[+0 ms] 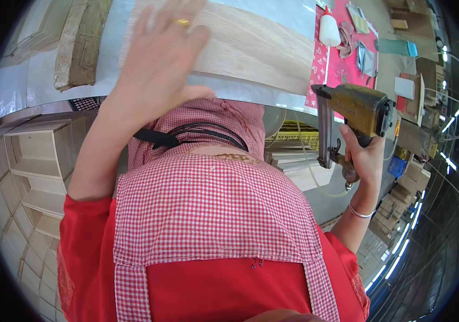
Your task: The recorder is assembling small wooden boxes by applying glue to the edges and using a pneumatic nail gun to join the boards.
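Observation:
My left hand [157, 67], with a gold ring on one finger, is open over the left part of a pale wooden board [256, 51]. Its fingers are slightly blurred, and I cannot tell whether they touch the wood. The board lies flat on a light-coloured worktable [272, 96]. On the right, my right hand [366, 158] is wrapped round the handle of an olive-brown pneumatic nail gun [355, 110]. Held beside the table's front right corner, the tool is apart from the board.
A white glue bottle [329, 30] with a red tip stands on pink patterned cloth [320, 80], near a crumpled rag [347, 43]. A brown-wrapped block [82, 45] lies at the left. Wooden box frames [36, 147] are stacked below left; a yellow crate [294, 134] sits under the table.

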### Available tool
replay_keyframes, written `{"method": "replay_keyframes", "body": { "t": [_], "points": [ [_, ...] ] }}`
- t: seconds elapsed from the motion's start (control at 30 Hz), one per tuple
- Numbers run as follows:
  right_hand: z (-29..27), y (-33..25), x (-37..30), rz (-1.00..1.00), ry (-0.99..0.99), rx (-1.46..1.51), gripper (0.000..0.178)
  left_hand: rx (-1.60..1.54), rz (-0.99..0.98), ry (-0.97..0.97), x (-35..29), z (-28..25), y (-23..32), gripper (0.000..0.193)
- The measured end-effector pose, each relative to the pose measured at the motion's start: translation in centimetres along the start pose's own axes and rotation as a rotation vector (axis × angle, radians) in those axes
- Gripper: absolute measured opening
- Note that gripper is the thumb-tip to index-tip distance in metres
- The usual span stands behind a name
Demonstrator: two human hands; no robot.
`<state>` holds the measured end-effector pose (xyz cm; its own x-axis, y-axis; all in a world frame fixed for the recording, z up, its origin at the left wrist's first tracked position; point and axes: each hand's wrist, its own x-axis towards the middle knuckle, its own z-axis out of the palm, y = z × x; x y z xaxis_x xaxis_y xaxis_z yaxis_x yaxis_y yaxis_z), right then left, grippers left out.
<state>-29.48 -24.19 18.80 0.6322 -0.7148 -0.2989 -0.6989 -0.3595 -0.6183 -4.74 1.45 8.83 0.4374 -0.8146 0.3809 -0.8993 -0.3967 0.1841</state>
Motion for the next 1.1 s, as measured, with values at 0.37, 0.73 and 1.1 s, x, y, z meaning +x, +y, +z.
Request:
{"method": "replay_keyframes", "body": {
  "t": [0.37, 0.73, 1.1],
  "points": [
    [0.5, 0.2, -1.1, 0.02, -0.057, 0.006, 0.024, -0.338, 0.491, 0.476, 3.6, 8.7, -3.9, 0.065],
    [0.8, 0.0, -1.6, 0.02, -0.029, -0.039, 0.021, -0.218, 0.099, -0.361, 6.3, 0.0, 0.4, 0.069],
    [2.3, -0.9, -0.7, -0.094, -0.061, 0.034, 0.024, -0.116, -0.076, -0.208, 6.0, 3.1, 5.2, 0.077]
  ]
}}
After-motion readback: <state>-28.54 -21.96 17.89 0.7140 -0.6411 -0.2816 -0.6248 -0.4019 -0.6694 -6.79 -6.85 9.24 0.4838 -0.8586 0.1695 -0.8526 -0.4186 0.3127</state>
